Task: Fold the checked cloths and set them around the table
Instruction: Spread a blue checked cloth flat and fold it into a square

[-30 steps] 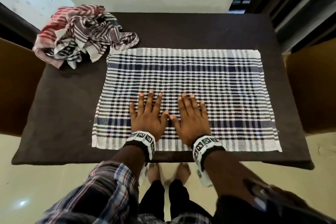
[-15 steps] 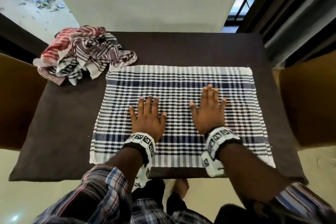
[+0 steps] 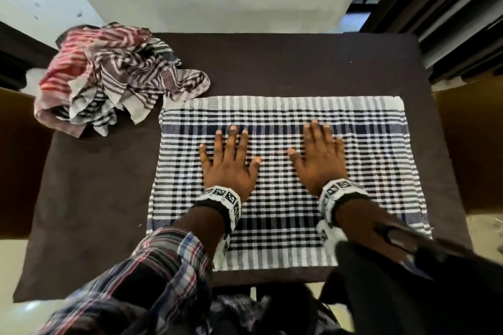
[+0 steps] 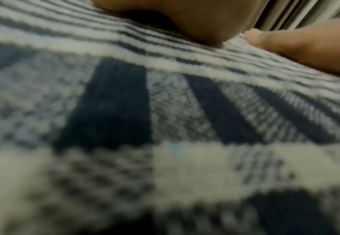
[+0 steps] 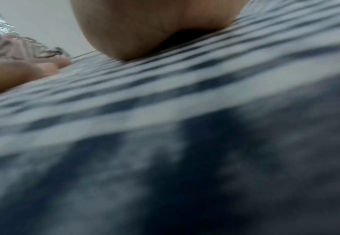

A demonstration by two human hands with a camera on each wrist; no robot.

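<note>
A navy-and-white checked cloth [image 3: 283, 122] lies spread flat on the dark table [image 3: 285, 62]. My left hand [image 3: 230, 160] presses on it palm down with fingers straight and spread, left of the cloth's middle. My right hand [image 3: 319, 155] lies flat on it too, fingers straight, right of the middle. In the left wrist view the cloth [image 4: 125, 111] fills the picture under the palm, blurred. The right wrist view shows the cloth [image 5: 185, 111] under my right palm just the same.
A crumpled heap of red, maroon and black striped cloths [image 3: 109, 81] sits at the table's far left corner. Brown chairs [image 3: 473, 149] stand at the left and right sides. A window frame [image 3: 449, 8] is at the far right.
Both hands have slid apart and away from me across the cloth; the right hand moved further right. The cloth stays flat in place.
</note>
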